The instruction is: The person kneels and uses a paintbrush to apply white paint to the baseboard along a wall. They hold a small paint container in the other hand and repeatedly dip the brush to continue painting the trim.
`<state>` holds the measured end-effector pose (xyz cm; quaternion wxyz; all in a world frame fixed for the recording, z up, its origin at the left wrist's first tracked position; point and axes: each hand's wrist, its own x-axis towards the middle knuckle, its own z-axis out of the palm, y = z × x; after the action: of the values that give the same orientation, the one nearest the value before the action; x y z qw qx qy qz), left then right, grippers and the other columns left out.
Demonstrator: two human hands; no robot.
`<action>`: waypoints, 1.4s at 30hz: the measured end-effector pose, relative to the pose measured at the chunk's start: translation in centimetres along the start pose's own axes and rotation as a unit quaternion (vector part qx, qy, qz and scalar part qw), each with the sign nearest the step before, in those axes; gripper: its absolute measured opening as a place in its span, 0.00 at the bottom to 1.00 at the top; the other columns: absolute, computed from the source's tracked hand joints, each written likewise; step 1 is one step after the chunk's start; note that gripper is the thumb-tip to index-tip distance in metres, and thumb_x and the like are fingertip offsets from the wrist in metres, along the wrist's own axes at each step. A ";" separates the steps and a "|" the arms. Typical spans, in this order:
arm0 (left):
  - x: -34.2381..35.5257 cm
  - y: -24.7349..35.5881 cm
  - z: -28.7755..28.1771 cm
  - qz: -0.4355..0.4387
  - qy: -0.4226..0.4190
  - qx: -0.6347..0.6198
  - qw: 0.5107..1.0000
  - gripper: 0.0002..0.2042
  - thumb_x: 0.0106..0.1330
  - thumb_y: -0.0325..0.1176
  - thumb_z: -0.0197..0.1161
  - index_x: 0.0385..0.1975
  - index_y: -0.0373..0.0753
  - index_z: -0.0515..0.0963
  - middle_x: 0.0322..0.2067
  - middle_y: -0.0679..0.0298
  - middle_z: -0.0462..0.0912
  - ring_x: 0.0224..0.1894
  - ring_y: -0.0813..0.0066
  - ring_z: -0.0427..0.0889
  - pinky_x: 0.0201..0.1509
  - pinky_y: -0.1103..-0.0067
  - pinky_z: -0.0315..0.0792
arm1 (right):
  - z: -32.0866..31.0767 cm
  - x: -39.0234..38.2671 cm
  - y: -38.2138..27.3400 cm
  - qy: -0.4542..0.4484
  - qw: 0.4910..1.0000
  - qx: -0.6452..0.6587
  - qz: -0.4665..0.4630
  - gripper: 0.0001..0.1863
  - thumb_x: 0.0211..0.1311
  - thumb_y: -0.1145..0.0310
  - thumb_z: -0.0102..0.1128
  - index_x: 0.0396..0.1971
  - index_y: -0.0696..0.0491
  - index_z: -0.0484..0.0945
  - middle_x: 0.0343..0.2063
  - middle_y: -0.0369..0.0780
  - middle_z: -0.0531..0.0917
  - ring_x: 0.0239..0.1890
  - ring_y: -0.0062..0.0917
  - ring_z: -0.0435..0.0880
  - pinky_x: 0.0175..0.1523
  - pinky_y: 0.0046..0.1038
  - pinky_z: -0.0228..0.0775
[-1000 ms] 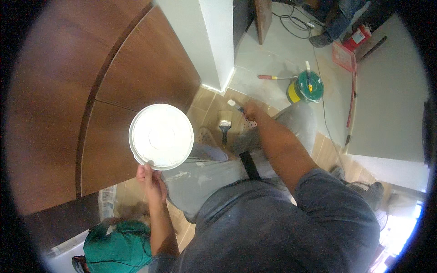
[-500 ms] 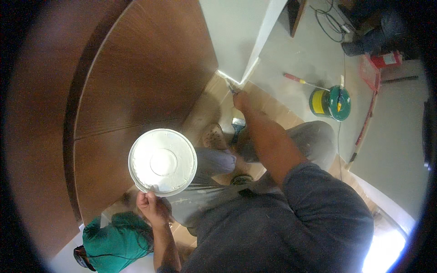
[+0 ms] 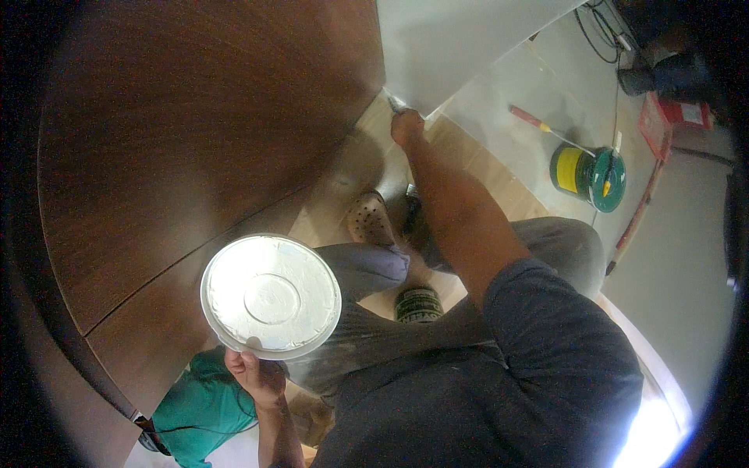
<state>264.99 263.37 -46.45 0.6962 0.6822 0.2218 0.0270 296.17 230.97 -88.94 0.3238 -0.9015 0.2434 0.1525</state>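
Note:
My left hand [image 3: 256, 374] pinches the rim of a round white bucket lid [image 3: 269, 261], held level to the left of my knees. White paint or paste coats the lid's face. My right arm reaches forward to the floor corner, where my right hand [image 3: 407, 129] is closed round a small tool with a pale tip [image 3: 395, 103]. That tip is at the foot of the white wall [image 3: 437, 54], beside the brown wood panel [image 3: 226, 117]; my fist hides the handle. A wide paintbrush [image 3: 411, 207] lies by my shoe [image 3: 370, 218], partly covered by my forearm.
A green bucket [image 3: 609, 179] with a yellow label stands at the right, a red-handled roller [image 3: 530, 117] leaning on it. Beyond are a red tray [image 3: 655, 125], a long pole [image 3: 636, 210] and a cable [image 3: 597, 35]. Someone in a green shirt [image 3: 207, 413] is at lower left.
My right hand has moved forward and slightly left along the wall's foot, the tool with it. The lid is slightly lower and nearer the panel. The whole view has shifted.

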 end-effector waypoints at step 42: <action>-0.3 0.6 0.4 0.013 0.001 0.003 1.000 0.20 0.71 0.42 0.62 0.51 0.31 0.73 0.47 0.60 0.81 0.50 0.72 0.77 0.57 0.72 0.68 | -7.6 -10.0 7.4 0.027 0.996 -0.021 0.087 0.17 0.64 0.61 0.51 0.39 0.56 0.83 0.43 0.48 0.85 0.46 0.44 0.85 0.52 0.44 0.76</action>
<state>265.00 262.90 -45.79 0.6938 0.6867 0.2138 0.0363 284.70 224.36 -82.72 0.2836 -0.8874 0.3258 0.1612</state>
